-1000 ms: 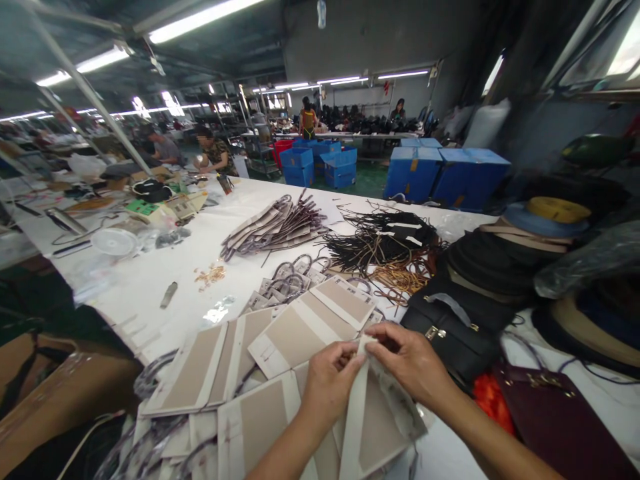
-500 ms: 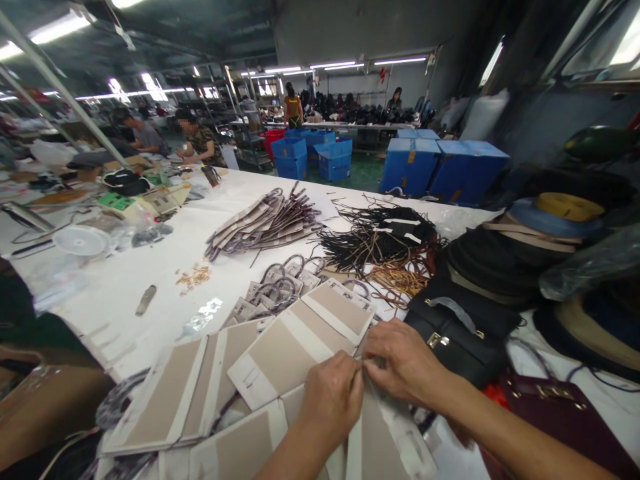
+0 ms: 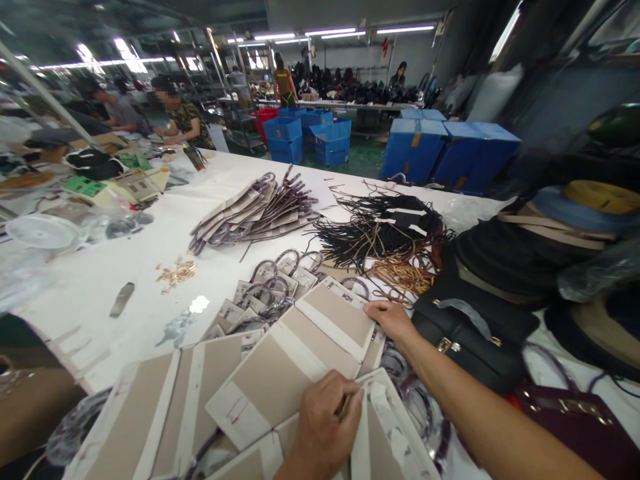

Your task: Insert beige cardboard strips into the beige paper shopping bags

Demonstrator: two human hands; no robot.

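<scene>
Head view: our left hand [image 3: 325, 427] pinches the near card [image 3: 387, 437] at the table [image 3: 150, 273] edge; our right hand [image 3: 393, 319] touches the top card [image 3: 300, 360], grip unclear. Fanned cards [image 3: 150, 407] lie alongside, handles [image 3: 265, 283] heaped beyond.

A handbag workshop: long white counter [image 3: 100, 280], strap bundles [image 3: 385, 230] at 12 o'clock, blue crates [image 3: 443, 150] at 1 o'clock, workers [image 3: 183, 120] at 11 o'clock.

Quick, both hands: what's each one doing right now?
Left hand: closed, pinching the edge of the near beige panel.
Right hand: resting on a corner of the far beige panel; grip cannot be told.
</scene>
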